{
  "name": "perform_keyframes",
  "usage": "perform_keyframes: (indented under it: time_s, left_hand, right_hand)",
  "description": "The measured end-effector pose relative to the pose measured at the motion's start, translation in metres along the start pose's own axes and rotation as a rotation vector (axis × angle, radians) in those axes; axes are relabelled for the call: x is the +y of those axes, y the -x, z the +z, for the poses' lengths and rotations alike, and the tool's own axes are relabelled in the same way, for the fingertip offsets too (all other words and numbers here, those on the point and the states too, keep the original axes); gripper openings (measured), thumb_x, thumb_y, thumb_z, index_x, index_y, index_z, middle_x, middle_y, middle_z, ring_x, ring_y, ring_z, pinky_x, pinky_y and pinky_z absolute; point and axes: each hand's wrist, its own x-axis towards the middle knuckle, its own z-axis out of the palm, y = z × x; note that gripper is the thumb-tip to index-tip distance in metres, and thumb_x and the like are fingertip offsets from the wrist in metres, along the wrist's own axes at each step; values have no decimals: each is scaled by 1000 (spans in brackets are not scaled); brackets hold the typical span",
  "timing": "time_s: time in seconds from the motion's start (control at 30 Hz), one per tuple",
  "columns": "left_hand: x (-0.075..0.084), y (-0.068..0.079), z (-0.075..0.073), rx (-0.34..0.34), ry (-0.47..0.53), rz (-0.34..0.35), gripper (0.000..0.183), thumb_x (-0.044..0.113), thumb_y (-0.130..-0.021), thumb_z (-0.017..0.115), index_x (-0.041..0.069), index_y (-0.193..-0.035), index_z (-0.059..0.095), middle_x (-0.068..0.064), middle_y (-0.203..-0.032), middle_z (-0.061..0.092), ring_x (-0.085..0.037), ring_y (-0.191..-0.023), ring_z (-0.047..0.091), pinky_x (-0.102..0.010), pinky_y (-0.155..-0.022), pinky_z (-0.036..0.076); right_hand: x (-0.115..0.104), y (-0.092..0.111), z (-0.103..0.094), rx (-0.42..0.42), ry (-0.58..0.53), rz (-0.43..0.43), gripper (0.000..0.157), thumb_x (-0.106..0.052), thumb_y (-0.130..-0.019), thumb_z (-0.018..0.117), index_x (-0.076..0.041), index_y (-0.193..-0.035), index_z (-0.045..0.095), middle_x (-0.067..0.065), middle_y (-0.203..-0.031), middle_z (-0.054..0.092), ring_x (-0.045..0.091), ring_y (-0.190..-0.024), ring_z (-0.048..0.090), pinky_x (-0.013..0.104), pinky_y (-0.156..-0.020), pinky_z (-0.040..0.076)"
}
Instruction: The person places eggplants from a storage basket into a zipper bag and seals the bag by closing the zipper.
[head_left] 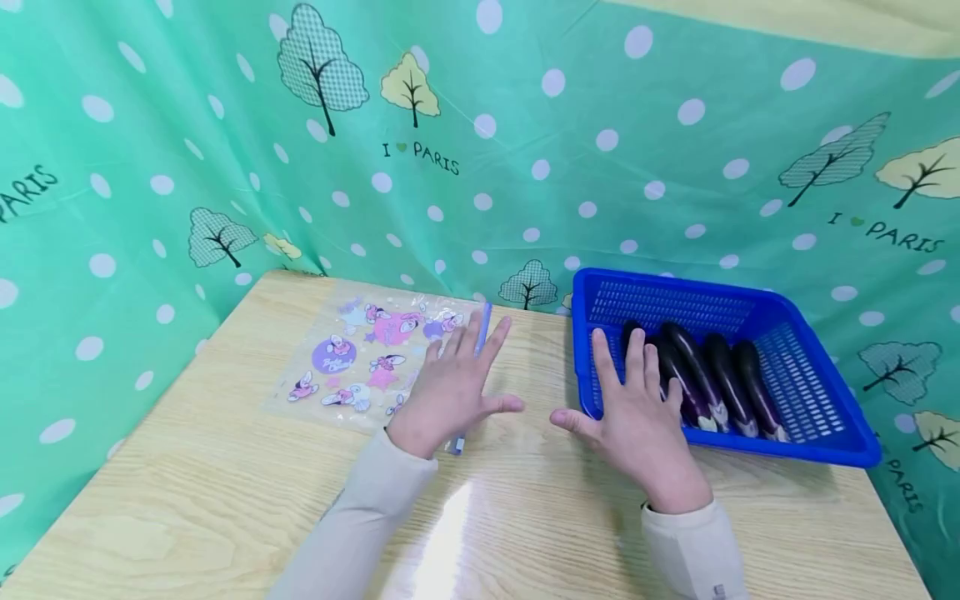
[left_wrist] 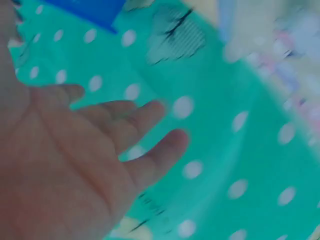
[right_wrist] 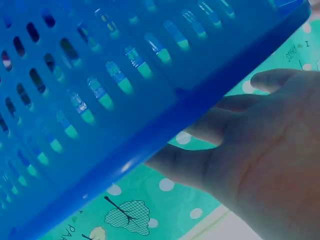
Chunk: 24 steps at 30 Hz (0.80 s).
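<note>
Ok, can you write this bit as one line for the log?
left hand open over zip bag | right hand open over blue basket edge | four eggplants inside

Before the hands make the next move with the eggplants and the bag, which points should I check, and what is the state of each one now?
1. Left hand free: ok, fingers spread, holding nothing, over the edge of the printed bag.
2. Right hand free: ok, open over the near left edge of the blue basket.
3. Eggplants reachable: ok, lying side by side in the basket.
4. Bag flat on the table: ok.
5. Bag mouth open: cannot tell.
6. Basket standing fully on the table: cannot tell, its right corner is near the edge.
</note>
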Motion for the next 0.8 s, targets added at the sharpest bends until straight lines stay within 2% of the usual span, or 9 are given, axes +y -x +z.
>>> perform_keyframes:
  time_s: [0.1, 0.17, 0.27, 0.4, 0.5, 0.57, 0.7, 0.8]
  left_hand:
    - [-8, -6, 11, -42, 61, -100, 98, 57, -91, 67, 15, -163, 16, -27, -154, 36, -46, -122, 55, -58, -90, 51]
    - [-14, -9, 20, -69, 90, -166, 92, 49, -92, 71, 8, -160, 24, -29, -143, 47, -46, -111, 61, -56, -79, 55]
    - [-22, -11, 31, -97, 74, -222, 83, 43, -91, 73, -1, -152, 38, -29, -132, 52, -44, -104, 63, -54, -77, 56]
    - [-30, -13, 37, -93, 40, -221, 55, 29, -93, 72, -8, -131, 56, -25, -118, 55, -37, -88, 64, -50, -72, 57]
    - [-34, -15, 36, -84, 53, -202, 39, 16, -93, 66, -10, -121, 61, -22, -109, 54, -30, -75, 61, -47, -68, 57]
    - [-36, -15, 34, -97, 75, -205, 37, 12, -92, 63, -10, -122, 60, -20, -108, 53, -27, -71, 58, -45, -65, 57]
    - [-37, -14, 32, -156, 129, -233, 43, 11, -92, 63, -10, -128, 54, -21, -116, 51, -26, -70, 56, -41, -63, 55]
    - [-34, -11, 32, -177, 129, -234, 43, 11, -90, 65, -10, -126, 54, -22, -118, 52, -29, -74, 58, -43, -66, 55]
  right_hand:
    - [1, 0, -2, 17, -20, -4, 109, -78, -86, 50, -20, -163, 0, 28, -163, -8, 50, -148, -6, 80, -105, 4]
    - [2, 0, -5, 12, -46, 4, 104, -74, -89, 52, -21, -163, 1, 29, -163, -2, 50, -148, -2, 79, -105, 5]
    - [6, -1, -11, -4, -70, 11, 97, -64, -94, 56, -19, -163, 5, 32, -162, 9, 53, -147, 9, 78, -105, 11]
    - [16, -2, -20, -34, -93, 25, 84, -52, -100, 56, -11, -162, 15, 33, -158, 22, 56, -141, 24, 76, -104, 22]
    - [25, -2, -25, -55, -116, 48, 78, -48, -103, 53, -6, -160, 22, 32, -157, 28, 54, -140, 27, 72, -106, 26]
    - [31, -2, -28, -69, -135, 66, 76, -48, -103, 52, -5, -159, 24, 31, -156, 30, 53, -140, 28, 71, -106, 27]
    - [43, 1, -32, -97, -160, 88, 76, -51, -103, 50, -6, -159, 27, 29, -156, 31, 52, -141, 29, 69, -107, 28]
    - [52, 4, -38, -118, -145, 87, 75, -51, -103, 50, -4, -157, 30, 30, -154, 34, 52, -139, 32, 69, -105, 30]
